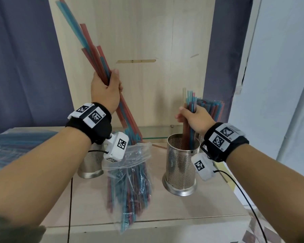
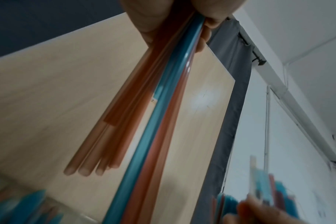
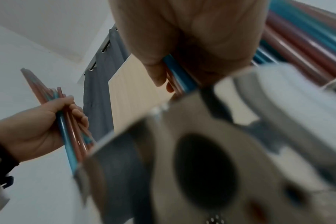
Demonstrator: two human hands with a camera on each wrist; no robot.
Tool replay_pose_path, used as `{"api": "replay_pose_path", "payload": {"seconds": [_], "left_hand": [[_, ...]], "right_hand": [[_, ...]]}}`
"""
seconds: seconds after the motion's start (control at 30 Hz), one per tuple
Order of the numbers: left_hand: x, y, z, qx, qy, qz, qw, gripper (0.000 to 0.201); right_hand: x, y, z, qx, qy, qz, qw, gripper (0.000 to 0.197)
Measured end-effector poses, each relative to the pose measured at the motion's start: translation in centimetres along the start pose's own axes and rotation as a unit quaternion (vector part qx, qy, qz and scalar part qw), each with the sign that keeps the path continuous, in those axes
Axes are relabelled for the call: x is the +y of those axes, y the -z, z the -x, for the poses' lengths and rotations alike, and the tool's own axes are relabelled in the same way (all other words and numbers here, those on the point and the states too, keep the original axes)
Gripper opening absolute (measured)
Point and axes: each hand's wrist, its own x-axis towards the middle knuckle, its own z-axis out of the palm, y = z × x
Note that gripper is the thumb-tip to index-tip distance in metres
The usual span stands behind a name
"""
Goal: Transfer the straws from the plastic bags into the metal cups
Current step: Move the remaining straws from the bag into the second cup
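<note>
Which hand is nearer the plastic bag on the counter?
Left. The left hand grips a straw bundle whose lower ends reach down to the bag. The right hand holds straws over a cup to the bag's right.

A plain indoor room set up for a sorting job, more makeshift workspace than kitchen or shop. A pale worktop (image 1: 165, 204) stands against an upright light wood panel (image 1: 139, 41), with grey-blue curtains (image 1: 21, 58) hung on a rail behind it and bare white walls (image 1: 279, 67) to the side.
</note>
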Motion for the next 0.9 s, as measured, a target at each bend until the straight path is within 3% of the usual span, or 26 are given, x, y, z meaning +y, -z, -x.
{"api": "replay_pose_path", "payload": {"seconds": [0.23,0.27,0.37,0.4,0.5,0.6,0.7,0.9], "left_hand": [[2.0,-2.7,0.2,0.01,0.029,0.094,0.995,0.018],[2.1,-3.2,0.3,0.003,0.037,0.107,0.994,0.018],[2.3,-4.5,1.0,-0.018,0.061,0.153,0.986,0.017],[2.4,-5.0,1.2,-0.021,0.067,0.164,0.984,0.017],[2.1,-6.4,1.7,-0.036,0.081,0.189,0.978,0.015],[1.4,-7.9,2.8,-0.057,0.11,0.206,0.971,0.015],[0.3,-9.1,4.1,-0.073,0.147,0.191,0.968,0.016],[-2.1,-10.2,6.9,-0.123,0.13,-0.003,0.984,0.022]], "right_hand": [[1.4,0.5,1.0,-0.04,-0.051,0.148,0.987,0.033],[1.7,0.8,1.2,-0.049,-0.056,0.153,0.985,0.042],[3.1,1.6,1.9,-0.065,-0.075,0.135,0.986,0.1],[3.6,2.0,2.4,-0.073,-0.079,0.132,0.985,0.11],[4.3,2.4,4.8,-0.11,-0.08,0.11,0.985,0.112],[6.0,2.1,6.0,-0.153,-0.044,0.118,0.98,0.129],[7.9,2.0,6.0,-0.153,-0.019,0.119,0.981,0.13],[7.9,2.4,6.8,-0.117,0.002,0.103,0.988,0.124]]}}
